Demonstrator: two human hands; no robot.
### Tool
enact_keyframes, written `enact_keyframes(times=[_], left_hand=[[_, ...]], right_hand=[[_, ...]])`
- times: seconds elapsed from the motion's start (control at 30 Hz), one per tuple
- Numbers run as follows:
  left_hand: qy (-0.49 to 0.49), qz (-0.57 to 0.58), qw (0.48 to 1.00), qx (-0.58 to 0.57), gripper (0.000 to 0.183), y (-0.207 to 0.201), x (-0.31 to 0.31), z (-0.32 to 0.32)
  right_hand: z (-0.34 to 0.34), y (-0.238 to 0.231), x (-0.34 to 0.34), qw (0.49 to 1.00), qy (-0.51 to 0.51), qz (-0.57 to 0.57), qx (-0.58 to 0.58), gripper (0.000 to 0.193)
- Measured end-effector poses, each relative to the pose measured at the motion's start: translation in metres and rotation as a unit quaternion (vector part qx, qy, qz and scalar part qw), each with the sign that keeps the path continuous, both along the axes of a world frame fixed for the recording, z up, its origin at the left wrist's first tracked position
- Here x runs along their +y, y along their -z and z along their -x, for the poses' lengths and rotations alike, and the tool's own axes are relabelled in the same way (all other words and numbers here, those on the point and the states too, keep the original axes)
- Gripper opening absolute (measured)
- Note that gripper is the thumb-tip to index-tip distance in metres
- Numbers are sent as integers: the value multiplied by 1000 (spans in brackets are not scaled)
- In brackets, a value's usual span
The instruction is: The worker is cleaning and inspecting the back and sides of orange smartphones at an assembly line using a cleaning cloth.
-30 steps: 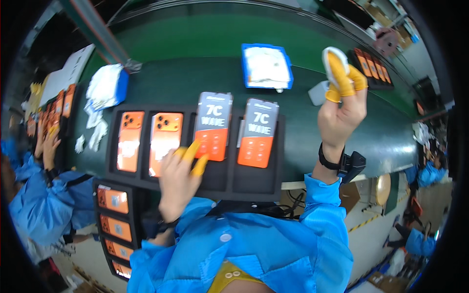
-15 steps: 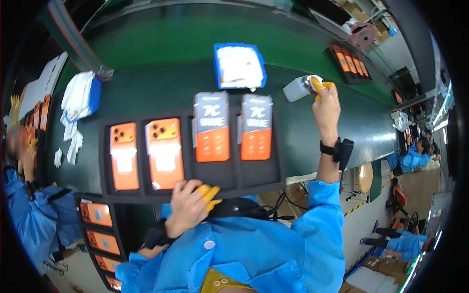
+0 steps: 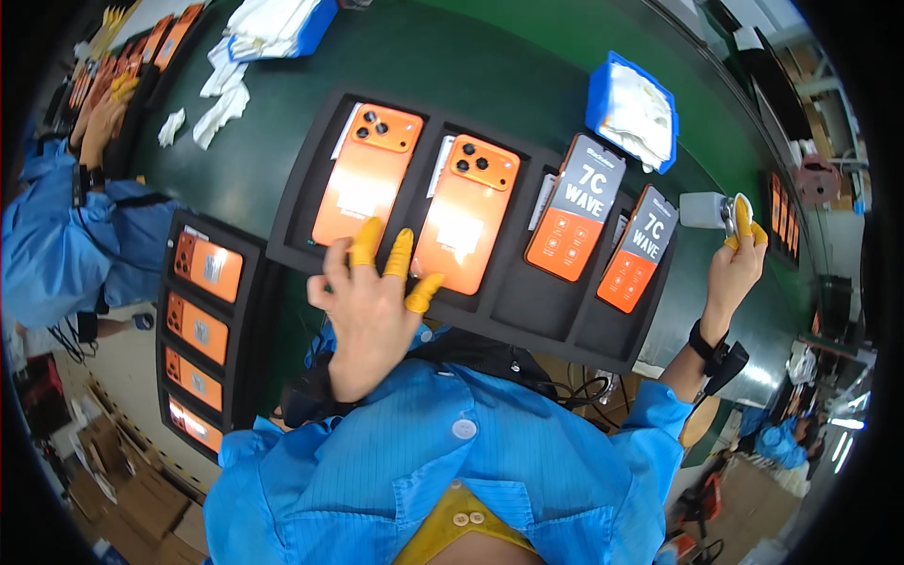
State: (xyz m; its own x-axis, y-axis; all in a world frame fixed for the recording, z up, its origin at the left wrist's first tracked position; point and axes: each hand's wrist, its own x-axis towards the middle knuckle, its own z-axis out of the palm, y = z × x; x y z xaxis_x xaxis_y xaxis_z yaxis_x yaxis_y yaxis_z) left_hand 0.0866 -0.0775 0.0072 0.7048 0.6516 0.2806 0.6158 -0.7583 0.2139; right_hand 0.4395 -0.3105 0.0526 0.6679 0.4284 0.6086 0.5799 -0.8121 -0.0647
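My left hand (image 3: 369, 315), with yellow finger cots on some fingers, is open over the near edge of a black tray (image 3: 513, 306). Its spread fingertips are at the lower end of an orange phone (image 3: 365, 179) lying camera side up. Beside it lies a second orange phone (image 3: 468, 212), also back up. Two more phones sit to the right, a phone (image 3: 576, 207) and a phone (image 3: 639, 248), with grey-and-orange printed fronts. At the right, my right hand (image 3: 737, 268) pinches what looks like a white cloth (image 3: 740, 209) against the metal top of a white bottle (image 3: 701, 210).
A blue bin (image 3: 599, 99) of white cloths stands behind the tray; another blue bin (image 3: 318, 28) is at far left, with loose cloths (image 3: 224, 115) nearby. A second black tray (image 3: 243, 363) of orange phones is at lower left. A co-worker (image 3: 85, 221) sits at the left.
The view has turned, so the tray now appears tilted. My left hand has left the tray's near edge and opened over the orange phones. My right hand stays at the bottle top.
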Motion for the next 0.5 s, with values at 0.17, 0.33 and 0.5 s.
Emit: enact_keyframes(times=[0.17,0.33,0.5], left_hand=[[-16,20,1000,5,53,8,-16,-19],[42,144,979,-141,49,-4,-18,-31],[108,171,962,-182,52,9,-21,-29]], right_hand=[[60,-8,72,976,-219,-1,13,48],[107,9,110,937,-322,10,133,52],[124,0,108,941,-324,33,87,55]])
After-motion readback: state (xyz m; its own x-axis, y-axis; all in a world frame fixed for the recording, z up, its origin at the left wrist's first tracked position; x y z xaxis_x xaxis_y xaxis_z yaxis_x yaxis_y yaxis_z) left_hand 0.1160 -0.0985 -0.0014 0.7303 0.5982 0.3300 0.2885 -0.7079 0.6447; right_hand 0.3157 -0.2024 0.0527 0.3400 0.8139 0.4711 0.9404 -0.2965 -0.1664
